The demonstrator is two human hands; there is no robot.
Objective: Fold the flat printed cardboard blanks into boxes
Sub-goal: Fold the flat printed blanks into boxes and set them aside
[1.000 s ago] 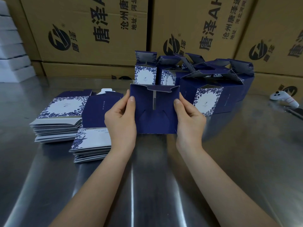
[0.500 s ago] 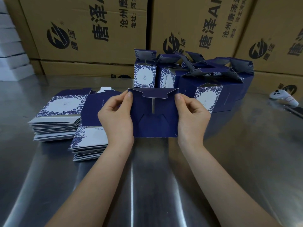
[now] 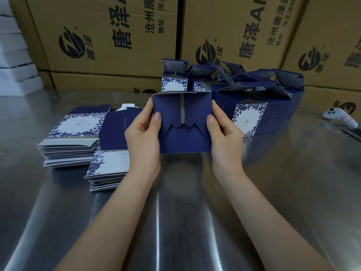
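A dark blue box (image 3: 182,132) is held up over the steel table (image 3: 273,192), its flap-locked underside facing me. My left hand (image 3: 143,137) grips its left edge, thumb on the front face. My right hand (image 3: 224,135) grips the right edge the same way. Two stacks of flat printed blanks lie to the left: a far stack (image 3: 72,137) and a nearer stack (image 3: 105,169). Several folded blue boxes (image 3: 254,106) with white floral panels stand behind the held box.
Large brown shipping cartons (image 3: 109,40) wall off the back of the table. White foam blocks (image 3: 13,55) are piled at the far left. A white controller (image 3: 340,118) lies at the right edge beside a dark flat object (image 3: 351,133).
The top flaps have been folded back out of sight, and the box has tipped so its underside faces me more squarely. Both thumbs slid lower on the front face.
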